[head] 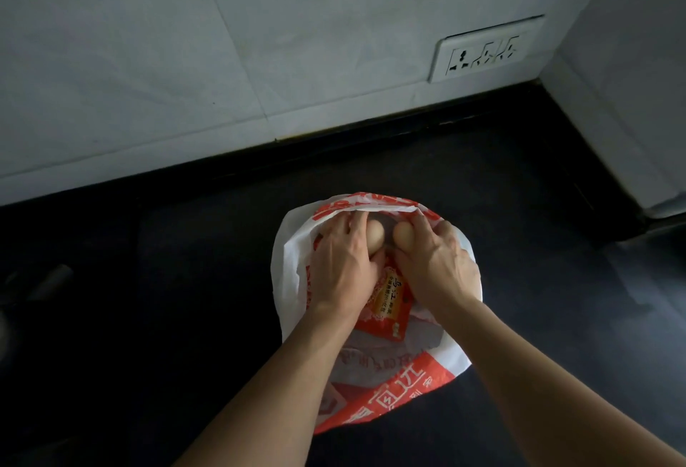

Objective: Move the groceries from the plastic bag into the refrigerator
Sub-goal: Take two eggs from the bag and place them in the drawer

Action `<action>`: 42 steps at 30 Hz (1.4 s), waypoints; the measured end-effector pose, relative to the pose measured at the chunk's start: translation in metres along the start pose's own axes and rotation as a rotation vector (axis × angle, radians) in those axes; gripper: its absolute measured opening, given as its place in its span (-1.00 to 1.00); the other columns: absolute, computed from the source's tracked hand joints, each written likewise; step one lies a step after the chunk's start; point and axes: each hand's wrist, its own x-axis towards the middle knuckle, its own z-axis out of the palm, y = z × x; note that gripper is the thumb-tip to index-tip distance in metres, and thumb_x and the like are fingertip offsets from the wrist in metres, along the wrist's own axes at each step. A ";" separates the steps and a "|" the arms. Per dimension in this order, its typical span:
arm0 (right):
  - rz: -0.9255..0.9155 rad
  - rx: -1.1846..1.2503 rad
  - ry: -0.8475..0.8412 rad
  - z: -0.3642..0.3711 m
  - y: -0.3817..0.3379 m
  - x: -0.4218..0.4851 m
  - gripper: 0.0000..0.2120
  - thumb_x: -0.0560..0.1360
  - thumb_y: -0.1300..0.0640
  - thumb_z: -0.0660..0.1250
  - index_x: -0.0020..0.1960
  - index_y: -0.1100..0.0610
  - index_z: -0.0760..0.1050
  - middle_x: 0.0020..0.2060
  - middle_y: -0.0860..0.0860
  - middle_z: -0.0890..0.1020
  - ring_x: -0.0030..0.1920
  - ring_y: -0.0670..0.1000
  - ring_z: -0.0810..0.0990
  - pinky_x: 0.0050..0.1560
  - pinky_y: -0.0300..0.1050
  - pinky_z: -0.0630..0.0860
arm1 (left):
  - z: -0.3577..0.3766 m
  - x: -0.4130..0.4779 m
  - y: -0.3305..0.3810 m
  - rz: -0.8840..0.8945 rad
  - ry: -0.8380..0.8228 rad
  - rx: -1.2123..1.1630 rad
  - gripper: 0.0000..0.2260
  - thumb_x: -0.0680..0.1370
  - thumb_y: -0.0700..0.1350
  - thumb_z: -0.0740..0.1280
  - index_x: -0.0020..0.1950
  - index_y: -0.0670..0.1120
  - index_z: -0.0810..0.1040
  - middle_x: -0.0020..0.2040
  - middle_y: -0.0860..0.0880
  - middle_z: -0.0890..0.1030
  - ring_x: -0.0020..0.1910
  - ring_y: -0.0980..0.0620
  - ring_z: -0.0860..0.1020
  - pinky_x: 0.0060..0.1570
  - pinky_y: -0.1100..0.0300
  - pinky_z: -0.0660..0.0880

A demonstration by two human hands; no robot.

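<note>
Where bag [291, 266] gapes, egg [375, 235] in each hand [343, 266]

The crinkled white plastic bag [291, 262] carries broad orange-red blocks with white characters. One smooth pale tan egg [375, 235] and a second pale tan egg [404, 233] are plain. The flat red packet [394, 297] bears a yellow-orange label with dark characters. The glossy black desk [185, 281] meets a pale grey tiled wall [185, 58].

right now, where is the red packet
In the head view the red packet lies inside the plastic bag, centre frame, between the left hand and the right hand, just below the eggs they hold.
</note>
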 end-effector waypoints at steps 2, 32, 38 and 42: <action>0.012 -0.008 -0.020 -0.002 0.000 0.000 -0.52 0.57 -0.23 0.23 0.40 -0.05 0.26 0.25 0.06 0.47 0.04 0.18 0.58 -0.16 0.03 0.48 | -0.004 -0.004 -0.001 -0.006 0.007 -0.044 -0.42 0.43 0.03 0.51 0.40 -0.04 0.44 0.32 -0.06 0.52 0.32 -0.06 0.49 0.31 0.00 0.46; -0.064 0.758 0.114 -0.132 0.059 -0.206 -0.80 0.39 0.12 0.53 -0.22 0.07 0.49 -0.35 -0.07 0.60 -0.40 -0.14 0.51 -0.39 -0.32 0.43 | -0.111 -0.182 0.111 -0.124 0.004 -0.937 -0.66 0.35 0.19 0.42 -0.13 -0.06 0.55 -0.20 0.07 0.61 -0.18 0.08 0.60 -0.22 0.36 0.51; -0.072 0.764 0.072 -0.133 0.050 -0.211 -0.80 0.40 0.10 0.52 -0.23 0.06 0.49 -0.37 -0.08 0.59 -0.41 -0.16 0.48 -0.40 -0.27 0.45 | -0.114 -0.194 0.105 -0.193 0.048 -0.917 -0.79 0.41 -0.01 0.53 -0.12 -0.07 0.57 -0.20 0.07 0.63 -0.18 0.07 0.62 -0.21 0.31 0.53; -0.181 0.773 0.046 -0.133 0.032 -0.206 -0.81 0.43 0.11 0.51 -0.21 0.05 0.50 -0.37 -0.13 0.60 -0.40 -0.15 0.52 -0.40 -0.29 0.44 | -0.124 -0.195 0.098 -0.302 0.071 -0.979 -0.82 0.46 -0.15 0.52 -0.02 -0.08 0.58 -0.24 -0.07 0.64 -0.38 0.08 0.59 -0.44 0.27 0.46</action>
